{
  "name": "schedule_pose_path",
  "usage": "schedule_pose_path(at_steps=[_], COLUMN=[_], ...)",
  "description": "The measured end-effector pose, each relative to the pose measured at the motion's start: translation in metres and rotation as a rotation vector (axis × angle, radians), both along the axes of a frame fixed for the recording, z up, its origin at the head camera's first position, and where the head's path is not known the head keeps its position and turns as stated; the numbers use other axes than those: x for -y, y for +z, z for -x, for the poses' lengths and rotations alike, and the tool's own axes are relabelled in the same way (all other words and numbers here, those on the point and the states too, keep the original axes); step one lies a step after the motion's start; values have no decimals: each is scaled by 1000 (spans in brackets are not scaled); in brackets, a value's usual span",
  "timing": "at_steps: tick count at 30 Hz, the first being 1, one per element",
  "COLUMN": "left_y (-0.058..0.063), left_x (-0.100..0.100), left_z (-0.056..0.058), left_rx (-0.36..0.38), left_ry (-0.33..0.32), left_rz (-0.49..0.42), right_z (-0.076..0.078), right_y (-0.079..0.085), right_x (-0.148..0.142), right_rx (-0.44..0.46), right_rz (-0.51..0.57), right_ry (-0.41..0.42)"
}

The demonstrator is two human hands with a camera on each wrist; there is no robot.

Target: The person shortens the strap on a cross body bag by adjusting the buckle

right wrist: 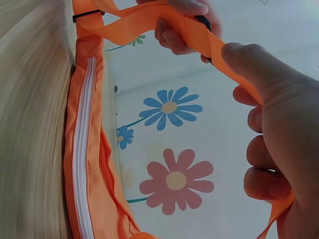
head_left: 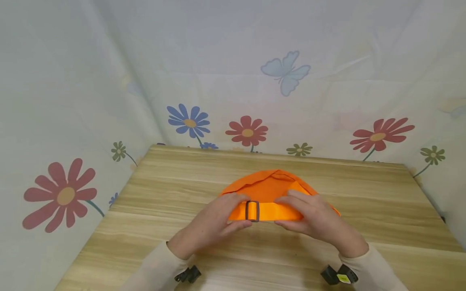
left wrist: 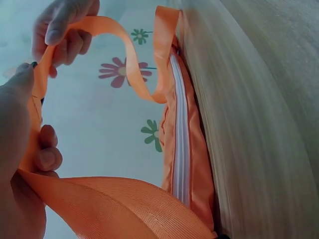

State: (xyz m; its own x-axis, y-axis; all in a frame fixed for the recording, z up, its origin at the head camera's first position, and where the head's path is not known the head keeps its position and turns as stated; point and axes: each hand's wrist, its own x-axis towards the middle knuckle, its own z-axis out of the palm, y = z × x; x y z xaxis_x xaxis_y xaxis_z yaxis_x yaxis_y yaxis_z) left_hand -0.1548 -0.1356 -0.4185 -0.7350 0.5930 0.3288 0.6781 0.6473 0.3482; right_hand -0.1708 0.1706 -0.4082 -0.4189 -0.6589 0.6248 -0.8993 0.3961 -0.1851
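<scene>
An orange fabric bag (head_left: 260, 188) lies on the table, with its webbing strap (head_left: 271, 211) lifted toward me. My left hand (head_left: 214, 216) pinches the strap beside a dark slide buckle (head_left: 252, 211). A short way to the right, my right hand (head_left: 322, 214) grips the same strap between thumb and fingers. Along the bag's edge runs a white zipper (left wrist: 180, 134), closed where it shows in the left wrist view. Part of the strap loops loosely between the hands and the bag. In the right wrist view, another black slider (right wrist: 88, 16) sits near the bag's end.
The wood-grain table (head_left: 174, 178) stretches to both sides of the bag. Behind and to the left hangs a pale curtain (head_left: 225, 48) printed with flowers and a butterfly. Black wrist devices (head_left: 188, 275) show at the sleeves.
</scene>
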Motion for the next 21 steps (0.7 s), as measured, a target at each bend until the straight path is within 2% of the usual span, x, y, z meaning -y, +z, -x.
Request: schedule_pose_path(at_steps=[6,11,16,21], left_y=[-2,-4,-5,-3], left_x=[0,-1,-2,-6], left_z=[-2,-5,-6,-5], left_rx=[-18,41,110,115], left_ry=[-6,-22,-44,-75], left_rz=[-16,-85,-158,-192], right_z=[0,-1,-3,-5], right_y=[-1,-3,-4,-4], right_x=[4,8,12,17], right_rx=[0,26,52,39], right_rz=[50,107,117,117], right_ry=[10,31,28,25])
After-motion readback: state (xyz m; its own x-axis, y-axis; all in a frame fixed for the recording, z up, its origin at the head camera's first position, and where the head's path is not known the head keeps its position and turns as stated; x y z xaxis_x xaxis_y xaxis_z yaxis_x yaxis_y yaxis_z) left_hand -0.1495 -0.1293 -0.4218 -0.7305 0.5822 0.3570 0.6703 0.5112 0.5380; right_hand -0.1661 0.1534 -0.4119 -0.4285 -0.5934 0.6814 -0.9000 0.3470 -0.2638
